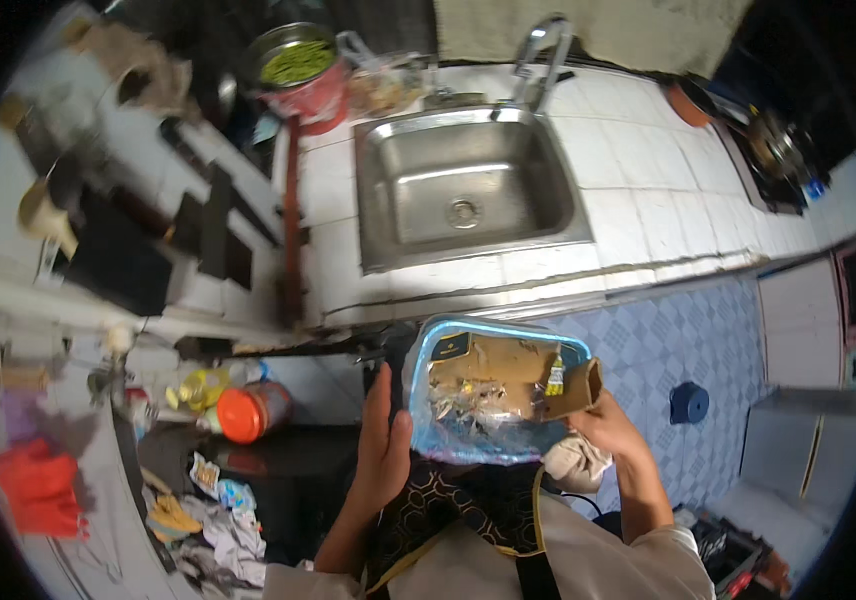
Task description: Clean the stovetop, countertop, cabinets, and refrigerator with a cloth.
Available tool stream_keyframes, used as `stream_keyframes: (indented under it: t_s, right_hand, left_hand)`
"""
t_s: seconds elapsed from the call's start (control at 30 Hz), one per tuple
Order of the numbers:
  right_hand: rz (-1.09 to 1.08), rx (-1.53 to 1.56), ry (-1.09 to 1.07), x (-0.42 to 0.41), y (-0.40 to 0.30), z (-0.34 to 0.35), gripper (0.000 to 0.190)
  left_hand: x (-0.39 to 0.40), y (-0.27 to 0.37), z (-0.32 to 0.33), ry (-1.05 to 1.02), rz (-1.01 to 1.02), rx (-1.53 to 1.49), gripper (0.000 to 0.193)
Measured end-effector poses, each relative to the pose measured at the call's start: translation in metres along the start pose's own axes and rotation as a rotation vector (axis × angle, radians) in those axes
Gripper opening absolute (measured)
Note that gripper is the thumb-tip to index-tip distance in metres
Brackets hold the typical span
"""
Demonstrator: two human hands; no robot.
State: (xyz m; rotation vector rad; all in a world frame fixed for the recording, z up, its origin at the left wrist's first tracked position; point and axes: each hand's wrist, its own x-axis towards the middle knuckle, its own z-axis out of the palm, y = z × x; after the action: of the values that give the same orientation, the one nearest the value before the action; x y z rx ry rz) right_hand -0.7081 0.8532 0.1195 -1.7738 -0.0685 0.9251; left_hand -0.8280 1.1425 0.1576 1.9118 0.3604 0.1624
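Note:
A clear plastic bin with a light-blue rim (501, 324) is in front of my body, below the counter edge. Inside it lie brown cardboard (507, 367), crumpled clear wrappers (480, 401) and a yellow-labelled packet (555, 375). My left hand (387, 439) is upright beside the bin's left wall, fingers extended; whether it presses on the wall is unclear. My right hand (608, 427) grips a piece of folded cardboard (585, 390) at the bin's right side, with a pale cloth (576, 463) bunched just below it.
Ahead is a steel sink (473, 187) with a faucet (540, 67) in a white-tiled counter (623, 165). A red container (308, 105) topped with greens stands at the sink's left. An orange-lidded jar (242, 414) is at left; a blue stool (689, 403) stands on the floor at right.

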Motion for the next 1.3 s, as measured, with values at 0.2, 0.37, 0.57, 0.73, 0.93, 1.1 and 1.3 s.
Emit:
stream_keyframes:
  t_s: [0.2, 0.37, 0.57, 0.73, 0.93, 1.1, 1.3]
  right_hand:
    - [0.037, -0.209, -0.255, 0.093, 0.026, 0.093, 0.031]
    - [-0.017, -0.504, -0.388, 0.16, 0.038, 0.216, 0.05]
    - [0.03, -0.476, -0.285, 0.204, 0.055, 0.322, 0.043]
    - [-0.06, -0.528, -0.167, 0.235, 0.094, 0.357, 0.04]
    - [-0.08, -0.382, -0.316, 0.23, 0.088, 0.342, 0.052]
    - [-0.444, -1.218, -0.465, 0.189, 0.05, 0.287, 0.045]
    - [-0.086, -1.489, -0.858, 0.051, 0.024, 0.156, 0.025]
  left_hand:
    - [-0.05, -0.023, -0.03, 0.305, 0.011, 0.234, 0.042]
    - [-0.109, -0.03, -0.051, 0.326, -0.103, 0.153, 0.031]
    - [-0.164, -0.03, -0.074, 0.491, -0.216, 0.116, 0.031]
    - [-0.199, -0.034, -0.086, 0.569, -0.253, 0.228, 0.031]
    - [-0.212, -0.042, -0.087, 0.596, -0.286, 0.176, 0.03]
    - [-0.19, -0.046, -0.088, 0.459, -0.211, 0.113, 0.03]
    - [-0.151, -0.059, -0.065, 0.159, -0.022, 0.155, 0.03]
